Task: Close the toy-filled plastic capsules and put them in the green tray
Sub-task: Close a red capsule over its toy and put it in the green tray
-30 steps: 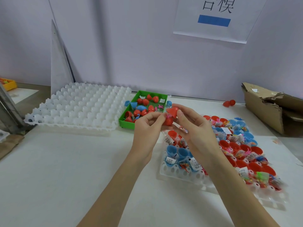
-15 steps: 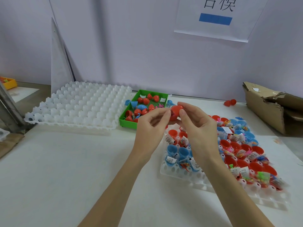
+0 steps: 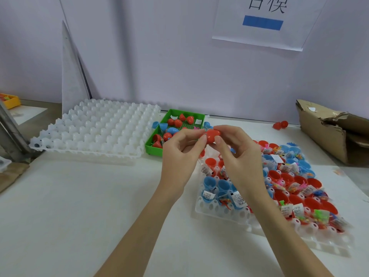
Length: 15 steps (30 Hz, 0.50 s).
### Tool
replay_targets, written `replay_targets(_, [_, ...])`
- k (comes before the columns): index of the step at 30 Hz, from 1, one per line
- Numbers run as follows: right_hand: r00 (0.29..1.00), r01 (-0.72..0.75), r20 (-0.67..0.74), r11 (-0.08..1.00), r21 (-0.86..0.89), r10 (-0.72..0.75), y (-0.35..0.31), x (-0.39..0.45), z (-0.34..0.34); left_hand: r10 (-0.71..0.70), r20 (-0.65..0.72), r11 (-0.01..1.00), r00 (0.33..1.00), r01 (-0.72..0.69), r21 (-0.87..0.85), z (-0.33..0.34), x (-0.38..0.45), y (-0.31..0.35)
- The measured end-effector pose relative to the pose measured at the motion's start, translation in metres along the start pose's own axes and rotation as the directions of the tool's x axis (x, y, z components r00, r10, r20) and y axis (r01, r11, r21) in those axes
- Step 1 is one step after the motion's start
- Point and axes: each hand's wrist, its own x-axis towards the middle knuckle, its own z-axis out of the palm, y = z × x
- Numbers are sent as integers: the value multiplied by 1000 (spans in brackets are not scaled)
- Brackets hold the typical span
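Both forearms enter from the near edge of the table and converge above its middle, bare to the elbow. The left hand (image 3: 180, 154) and right hand (image 3: 238, 154) meet fingertip to fingertip, thumbs below and forefingers above, pinching a red capsule (image 3: 212, 135) between them. The remaining fingers of each hand curl loosely; both wrists are raised off the surface.
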Motion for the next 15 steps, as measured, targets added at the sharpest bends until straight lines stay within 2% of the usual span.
replay_targets(3, [998, 60, -23, 996, -63, -61, -1, -1, -1, 63, 52, 997, 997, -65, 50, -1, 0, 1])
replay_targets(6, [998, 38, -55, 999, -29, -39, -2, 0, -2, 97, 79, 989, 992, -105, 101, 0, 0, 0])
replay_targets(10, [998, -32, -50, 994, 104, 38, -5, -2, 1, 166, 36, 973, 985, -170, 156, 2, -2, -1])
replay_targets(15, [999, -38, -30, 992, 119, 41, -8, -8, 11, 248, -54, 950, 967, -232, 211, 3, -2, -3])
